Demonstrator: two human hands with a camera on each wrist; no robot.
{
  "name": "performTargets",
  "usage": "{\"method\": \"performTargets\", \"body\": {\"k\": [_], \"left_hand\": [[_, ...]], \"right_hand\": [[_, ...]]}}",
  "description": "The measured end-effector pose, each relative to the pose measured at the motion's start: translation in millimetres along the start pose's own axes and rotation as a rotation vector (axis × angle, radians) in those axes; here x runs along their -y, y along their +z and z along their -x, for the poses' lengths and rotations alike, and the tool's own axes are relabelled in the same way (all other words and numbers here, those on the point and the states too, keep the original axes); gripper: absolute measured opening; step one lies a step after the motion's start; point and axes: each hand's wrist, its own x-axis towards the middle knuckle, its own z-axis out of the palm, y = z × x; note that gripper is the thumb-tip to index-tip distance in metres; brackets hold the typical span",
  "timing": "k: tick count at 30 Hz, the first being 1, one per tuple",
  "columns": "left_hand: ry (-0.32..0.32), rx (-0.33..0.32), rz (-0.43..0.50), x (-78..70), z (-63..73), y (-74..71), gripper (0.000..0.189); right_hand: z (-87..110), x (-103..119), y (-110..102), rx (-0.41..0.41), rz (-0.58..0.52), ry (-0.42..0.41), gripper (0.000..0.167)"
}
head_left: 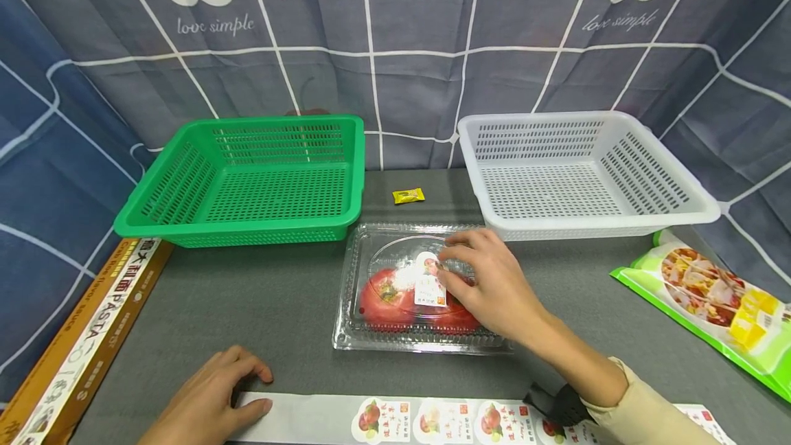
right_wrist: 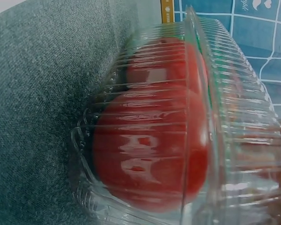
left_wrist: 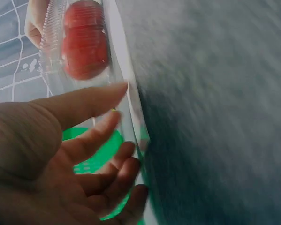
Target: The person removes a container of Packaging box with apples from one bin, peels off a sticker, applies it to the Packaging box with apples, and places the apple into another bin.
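A clear plastic clamshell box (head_left: 364, 340) with red tomatoes (head_left: 384, 297) inside rests in the middle of the table. On its lid is a fruit sticker (head_left: 430, 290). My right hand (head_left: 494, 280) is over the lid's right side, its bent fingers and thumb touching the sticker's upper right edge. In the right wrist view the tomatoes (right_wrist: 149, 145) show through the box's ribbed side; the fingers are mostly hidden. My left hand (head_left: 213, 397) lies at the left end of a sticker strip (head_left: 309, 417), thumb touching it, fingers loosely bent and apart (left_wrist: 84, 154).
A green basket (head_left: 247, 231) stands back left and a white basket (head_left: 593, 225) back right. Between them lies a small yellow packet (head_left: 408, 196). A long pasta box (head_left: 93, 335) lies at the left, a green food bag (head_left: 711, 301) at the right. A curtain (head_left: 414, 19) hangs behind.
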Motion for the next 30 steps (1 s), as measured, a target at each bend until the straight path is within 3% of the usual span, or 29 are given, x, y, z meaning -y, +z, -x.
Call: {"method": "performTargets", "body": {"k": [2, 7, 12, 18, 21, 23, 30], "left_hand": [[0.044, -0.116, 0.027, -9.7, -0.5, 0.9, 0.030], [0.237, -0.418, 0.181, -44.5, -8.3, 2.7, 0.038], [0.307, -0.490, 0.246, -78.7, -28.9, 3.5, 0.032], [0.531, -0.603, 0.177, -104.5, -62.2, 12.5, 0.026], [0.563, -0.608, 0.114, -114.3, -75.9, 12.0, 0.026], [0.562, -0.577, 0.066, -119.7, -84.9, 9.1, 0.030], [0.485, -0.295, -0.030, -135.8, -112.0, -1.6, 0.038]], "right_hand": [[2.8, 0, -2, 0.047, 0.004, -0.011, 0.019], [7.5, -1, -6, 0.169, 0.059, -0.021, 0.031], [9.2, -4, -4, 0.172, 0.121, -0.062, 0.035], [10.2, -3, 0, 0.199, 0.154, -0.034, 0.040], [10.4, -4, 1, 0.191, 0.150, -0.032, 0.043], [10.5, -6, 2, 0.171, 0.132, -0.040, 0.043], [12.9, -13, 4, 0.076, 0.033, -0.060, 0.036]]}}
